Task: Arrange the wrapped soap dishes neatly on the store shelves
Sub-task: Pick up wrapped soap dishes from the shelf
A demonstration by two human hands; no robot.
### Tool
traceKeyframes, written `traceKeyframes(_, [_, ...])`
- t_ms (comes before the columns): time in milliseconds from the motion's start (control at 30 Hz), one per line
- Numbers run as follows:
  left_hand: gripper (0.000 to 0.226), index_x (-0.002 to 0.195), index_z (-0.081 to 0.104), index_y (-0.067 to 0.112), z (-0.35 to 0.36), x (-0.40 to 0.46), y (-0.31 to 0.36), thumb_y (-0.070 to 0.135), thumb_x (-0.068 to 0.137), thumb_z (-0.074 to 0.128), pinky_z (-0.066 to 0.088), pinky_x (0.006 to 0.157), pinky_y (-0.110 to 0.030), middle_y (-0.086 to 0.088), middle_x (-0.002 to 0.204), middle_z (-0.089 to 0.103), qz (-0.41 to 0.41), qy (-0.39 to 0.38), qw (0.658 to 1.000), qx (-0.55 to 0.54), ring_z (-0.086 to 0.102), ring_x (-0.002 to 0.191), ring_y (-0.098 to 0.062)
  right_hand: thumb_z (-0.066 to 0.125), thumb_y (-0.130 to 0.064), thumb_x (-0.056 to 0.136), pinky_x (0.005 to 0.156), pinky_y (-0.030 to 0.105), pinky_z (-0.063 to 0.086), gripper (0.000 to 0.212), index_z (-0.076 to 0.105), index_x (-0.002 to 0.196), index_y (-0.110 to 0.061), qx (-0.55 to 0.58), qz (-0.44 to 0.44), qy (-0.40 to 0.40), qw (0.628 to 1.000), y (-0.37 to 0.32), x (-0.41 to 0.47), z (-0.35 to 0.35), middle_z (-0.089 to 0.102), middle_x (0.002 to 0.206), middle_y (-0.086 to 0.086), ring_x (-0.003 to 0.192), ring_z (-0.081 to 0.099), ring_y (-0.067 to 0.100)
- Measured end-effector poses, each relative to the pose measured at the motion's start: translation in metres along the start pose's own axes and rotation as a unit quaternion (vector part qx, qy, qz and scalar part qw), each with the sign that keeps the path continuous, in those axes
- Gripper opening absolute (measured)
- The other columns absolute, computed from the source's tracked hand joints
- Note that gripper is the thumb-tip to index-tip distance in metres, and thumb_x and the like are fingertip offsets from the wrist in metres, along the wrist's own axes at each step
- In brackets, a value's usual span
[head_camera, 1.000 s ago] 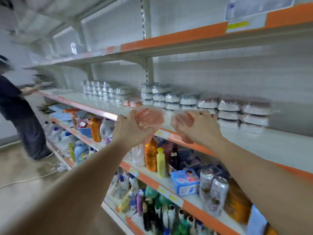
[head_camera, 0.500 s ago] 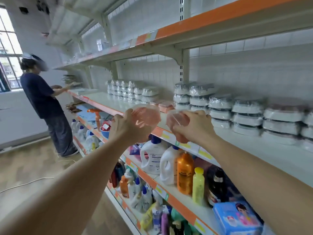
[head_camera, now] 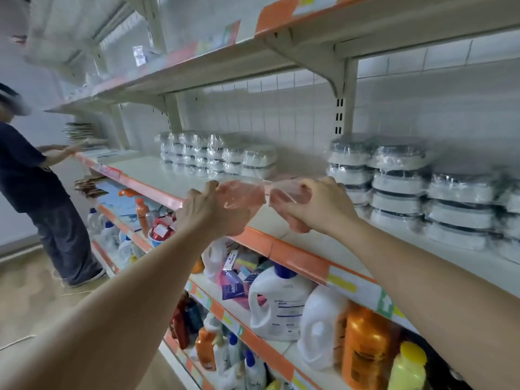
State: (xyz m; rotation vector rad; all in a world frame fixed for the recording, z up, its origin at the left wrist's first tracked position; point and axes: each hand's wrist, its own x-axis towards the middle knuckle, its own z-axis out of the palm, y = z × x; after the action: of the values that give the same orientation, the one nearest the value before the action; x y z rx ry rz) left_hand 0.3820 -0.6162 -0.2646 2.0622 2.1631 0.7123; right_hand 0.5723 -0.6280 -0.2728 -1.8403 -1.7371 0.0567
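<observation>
My left hand (head_camera: 209,211) grips a pink wrapped soap dish (head_camera: 247,192) just above the front edge of the middle shelf (head_camera: 174,175). Beside it, my right hand (head_camera: 320,206) grips a second pink wrapped soap dish (head_camera: 287,191). The two dishes almost touch. Stacks of white and grey wrapped soap dishes (head_camera: 399,181) stand at the back of the shelf to the right. Another group of wrapped dish stacks (head_camera: 219,157) stands further left. Bare shelf lies between the two groups, behind my hands.
A person in dark clothes (head_camera: 33,187) stands at the left end of the shelving, hands on the shelf. Detergent bottles (head_camera: 275,302) and an orange bottle (head_camera: 365,344) fill the lower shelf. The upper shelf (head_camera: 309,32) overhangs closely above.
My view has moved left along the shelving and closer. Both hands still hold the pink dishes, now higher and nearer the shelf surface, in front of the gap between the stacks.
</observation>
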Motion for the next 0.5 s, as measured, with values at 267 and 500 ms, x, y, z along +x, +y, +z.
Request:
traceKeyframes(267, [0.094, 0.143, 0.025, 0.02, 0.012, 0.115, -0.023, 0.077, 0.071, 0.047, 0.036, 0.102, -0.043, -0.017, 0.135, 0.038, 0.096, -0.062, 0.992, -0.056, 0.041, 0.125, -0.033, 0.059, -0.066, 0.075, 0.096, 0.037, 0.039, 0.067, 0.043, 0.132, -0.035, -0.053, 0.114, 0.089, 0.988, -0.043, 0.066, 0.051, 0.041, 0.134, 0.001, 0.121, 0.037, 0.027])
traceKeyframes(500, [0.068, 0.137, 0.032, 0.022, 0.052, 0.183, -0.003, 0.041, 0.078, 0.061, 0.036, 0.091, -0.033, -0.012, 0.126, 0.043, 0.146, -0.087, 0.977, -0.128, 0.044, 0.119, -0.031, 0.064, -0.058, 0.075, 0.1, 0.041, 0.037, 0.066, 0.045, 0.132, -0.032, -0.085, 0.193, 0.147, 0.966, -0.046, 0.102, 0.07, 0.035, 0.137, 0.001, 0.124, 0.033, 0.028])
